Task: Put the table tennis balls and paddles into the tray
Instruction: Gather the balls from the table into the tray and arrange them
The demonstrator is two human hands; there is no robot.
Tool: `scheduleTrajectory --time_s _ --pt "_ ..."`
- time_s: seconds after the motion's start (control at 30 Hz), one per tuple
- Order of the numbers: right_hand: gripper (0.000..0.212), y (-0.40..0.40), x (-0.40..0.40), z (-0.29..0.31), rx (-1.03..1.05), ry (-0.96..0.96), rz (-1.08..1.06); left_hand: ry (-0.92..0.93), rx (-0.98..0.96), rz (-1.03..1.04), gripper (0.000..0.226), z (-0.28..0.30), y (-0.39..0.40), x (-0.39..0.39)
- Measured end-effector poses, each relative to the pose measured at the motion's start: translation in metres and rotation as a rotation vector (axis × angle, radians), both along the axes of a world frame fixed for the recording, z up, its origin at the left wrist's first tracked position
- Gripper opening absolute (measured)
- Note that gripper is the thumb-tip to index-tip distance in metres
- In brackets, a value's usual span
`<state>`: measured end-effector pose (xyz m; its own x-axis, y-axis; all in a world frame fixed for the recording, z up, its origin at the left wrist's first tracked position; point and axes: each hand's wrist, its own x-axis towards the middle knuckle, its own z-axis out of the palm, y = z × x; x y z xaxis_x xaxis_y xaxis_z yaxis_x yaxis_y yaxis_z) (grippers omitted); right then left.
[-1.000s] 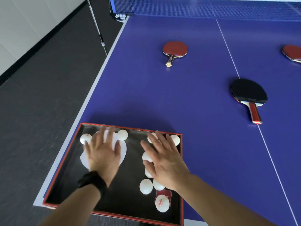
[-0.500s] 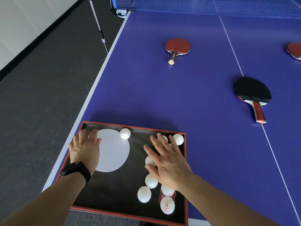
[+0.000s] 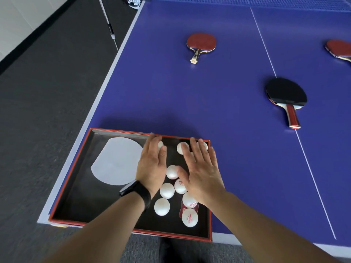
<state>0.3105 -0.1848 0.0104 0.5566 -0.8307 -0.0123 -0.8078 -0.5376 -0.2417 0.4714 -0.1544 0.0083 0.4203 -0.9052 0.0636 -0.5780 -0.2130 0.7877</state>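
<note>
Both our hands sit flat over the balls in the right half of the tray (image 3: 76, 179), fingers spread and pointing away, clamped on nothing. Left hand (image 3: 152, 166) and right hand (image 3: 201, 171) lie side by side, with a loose cluster of balls between and under them.

Balls in the tray: we count nine showing. Five are clear near the wrists, among them a plain one (image 3: 161, 206) and a red-printed one (image 3: 189, 217); one sits between the thumbs; three peek out at the fingertips by the far wall. More may be hidden under the palms. None shows on the table (image 3: 190, 95).

Paddles: three, all outside the tray.
- Black paddle (image 3: 286, 93): ahead and to the right, near the centre line, handle pointing back toward us. Nearest of the three, and on the right hand's side.
- Red paddle (image 3: 201, 42): farther ahead, roughly straight beyond the tray, handle also toward us.
- Second red paddle (image 3: 340, 48): far right, cut by the frame edge, handle out of sight.

A pale paddle-shaped sheet (image 3: 117, 160) lies flat in the tray's left half.

Judgement: balls done, paddles next; the right hand reaches forward-right for the black one's handle.
</note>
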Motion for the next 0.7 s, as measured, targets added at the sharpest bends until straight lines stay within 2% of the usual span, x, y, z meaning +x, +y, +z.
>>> scheduleTrajectory --time_s 0.17,0.3,0.4,0.47,0.6,0.63,0.7 --pt "0.070 0.007 -0.015 -0.003 0.185 -0.289 -0.234 0.079 0.110 -0.085 0.051 -0.005 0.011 -0.032" --pt "0.071 0.011 -0.028 -0.009 0.248 -0.337 -0.241 0.084 0.168 -0.134 0.057 -0.005 0.007 -0.042" --pt "0.069 0.015 -0.033 -0.010 0.293 -0.352 -0.258 0.102 0.177 -0.178 0.062 -0.002 0.005 -0.049" --pt "0.072 0.016 -0.036 -0.009 0.295 -0.333 -0.258 0.127 0.173 -0.191 0.058 0.003 0.007 -0.051" --pt "0.070 0.028 -0.044 0.002 0.177 -0.210 -0.173 0.176 0.130 -0.136 0.052 0.010 0.021 -0.041" --pt "0.069 0.035 -0.046 0.005 0.140 -0.190 -0.125 0.170 0.132 -0.151 0.050 0.008 0.030 -0.036" --pt "0.066 0.056 -0.047 0.008 0.069 -0.137 0.004 0.020 0.092 -0.243 0.049 0.005 0.054 -0.032"
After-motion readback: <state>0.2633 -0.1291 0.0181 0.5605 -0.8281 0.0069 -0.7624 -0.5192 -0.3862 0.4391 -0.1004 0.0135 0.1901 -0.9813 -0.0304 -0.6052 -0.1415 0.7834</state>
